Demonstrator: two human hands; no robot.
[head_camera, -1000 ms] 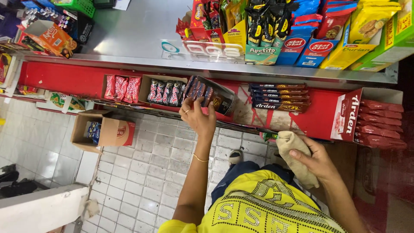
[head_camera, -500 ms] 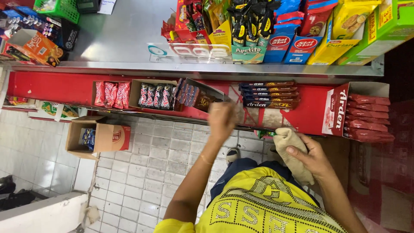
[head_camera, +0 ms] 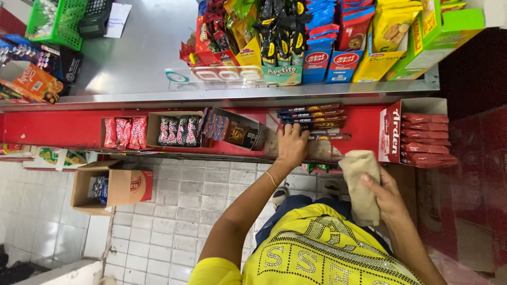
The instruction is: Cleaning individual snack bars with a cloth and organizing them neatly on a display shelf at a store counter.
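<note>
- Shop shelf, seen from my head down: my left hand (head_camera: 292,145) reaches to the red shelf (head_camera: 53,129), fingers spread and resting on the stack of dark flat bars (head_camera: 311,116), with nothing clamped in it.
- My right hand (head_camera: 384,196) is closed around a folded beige cloth (head_camera: 360,182), held just below the shelf edge, between the bars and the red display carton (head_camera: 392,132).
- That carton stands at the right end of the shelf and holds a row of red packets (head_camera: 425,140) lying flat.
- To the left of my left hand an open dark box (head_camera: 235,132) of small bars sits tilted against a cardboard tray (head_camera: 154,129) of black-and-pink sweets; further left a second tray (head_camera: 120,133) holds red-and-pink sweets.
- Above the shelf runs a steel tabletop (head_camera: 137,58), with snack bags and biscuit boxes (head_camera: 317,42) crowded on its right part and a green basket (head_camera: 55,21) at the far left.
- Below, on the pale tiled floor (head_camera: 179,211), an open cardboard box (head_camera: 113,187) lies on its side, well apart from both hands.
- My yellow shirt (head_camera: 317,248) fills the bottom of the frame.
</note>
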